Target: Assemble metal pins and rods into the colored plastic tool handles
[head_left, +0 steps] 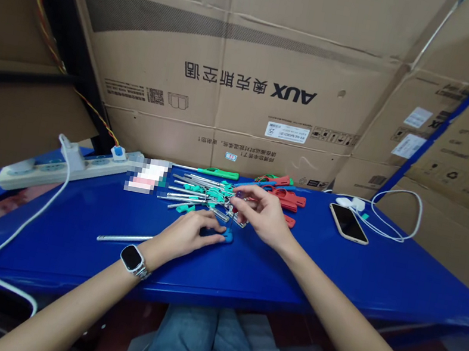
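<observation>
My left hand (pixel 201 231) presses a long-nozzle lighter against the table, its fingers closed around the body. The lighter's blue handle end (pixel 228 237) shows past my fingertips, and its metal tube (pixel 123 237) sticks out to the left beneath my wrist. Pinched upright in my right hand (pixel 262 212) is a small screwdriver (pixel 233 219) with a dark reddish handle. Its thin shaft points down at the blue handle end; whether the tip sits on a screw is too small to tell. Just beyond my hands lies a pile of metal tubes (pixel 190 193) with green parts (pixel 185 208).
Red lighter handles (pixel 291 199) and a green lighter (pixel 219 173) lie at the back of the blue table (pixel 288 282). A phone (pixel 348 223) and a white cable (pixel 391 235) are on the right. At left is a power strip (pixel 95 166). Cardboard (pixel 249 39) walls the back.
</observation>
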`<state>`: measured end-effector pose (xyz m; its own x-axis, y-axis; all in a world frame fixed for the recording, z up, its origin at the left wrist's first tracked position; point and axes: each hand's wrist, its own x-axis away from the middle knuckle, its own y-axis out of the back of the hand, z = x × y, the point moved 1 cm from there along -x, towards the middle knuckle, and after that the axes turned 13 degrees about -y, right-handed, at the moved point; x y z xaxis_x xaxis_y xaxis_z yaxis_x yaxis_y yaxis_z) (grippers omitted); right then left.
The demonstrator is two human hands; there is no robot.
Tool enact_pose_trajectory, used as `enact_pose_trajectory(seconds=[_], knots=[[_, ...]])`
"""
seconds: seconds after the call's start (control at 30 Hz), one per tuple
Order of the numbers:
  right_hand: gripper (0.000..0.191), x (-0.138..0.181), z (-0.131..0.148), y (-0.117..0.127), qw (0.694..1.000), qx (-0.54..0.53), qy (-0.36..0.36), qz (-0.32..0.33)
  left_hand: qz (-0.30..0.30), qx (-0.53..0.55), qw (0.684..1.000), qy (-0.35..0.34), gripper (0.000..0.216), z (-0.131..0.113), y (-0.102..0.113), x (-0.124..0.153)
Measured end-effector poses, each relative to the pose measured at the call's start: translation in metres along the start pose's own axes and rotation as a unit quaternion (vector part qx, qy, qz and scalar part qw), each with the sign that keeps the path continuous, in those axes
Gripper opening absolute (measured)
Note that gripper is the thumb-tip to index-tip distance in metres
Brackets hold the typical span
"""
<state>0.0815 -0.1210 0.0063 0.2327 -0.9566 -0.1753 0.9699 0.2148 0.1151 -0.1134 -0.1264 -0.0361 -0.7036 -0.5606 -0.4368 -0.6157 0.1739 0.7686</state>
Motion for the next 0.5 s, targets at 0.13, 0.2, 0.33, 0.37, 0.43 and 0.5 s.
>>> enact_pose_trajectory(seconds=[0.13, 0.2, 0.33, 0.37, 0.43, 0.5], knots=[[0.035, 0.004, 0.005, 0.011, 0.997, 0.001, 0.022, -0.067, 0.013, -0.038, 0.999, -0.011, 0.031, -0.003, 0.001, 0.001], [0.037, 0.005, 0.002, 0.021, 0.995, 0.035, 0.000, -0.096, 0.021, -0.065, 0.997, -0.017, 0.032, -0.004, 0.001, 0.001], [0.033, 0.002, -0.022, 0.040, 0.969, 0.195, -0.101, -0.110, 0.044, -0.105, 0.992, -0.046, 0.030, -0.005, 0.001, -0.001], [0.030, 0.000, -0.029, 0.043, 0.956, 0.242, -0.119, -0.112, 0.049, -0.110, 0.991, -0.054, 0.029, -0.005, 0.001, -0.002], [0.025, -0.005, -0.043, 0.048, 0.930, 0.325, -0.129, -0.117, 0.054, -0.117, 0.989, -0.065, 0.029, -0.005, 0.000, -0.003], [0.023, -0.009, -0.052, 0.049, 0.904, 0.391, -0.124, -0.118, 0.057, -0.122, 0.988, -0.072, 0.031, -0.004, 0.000, -0.004]])
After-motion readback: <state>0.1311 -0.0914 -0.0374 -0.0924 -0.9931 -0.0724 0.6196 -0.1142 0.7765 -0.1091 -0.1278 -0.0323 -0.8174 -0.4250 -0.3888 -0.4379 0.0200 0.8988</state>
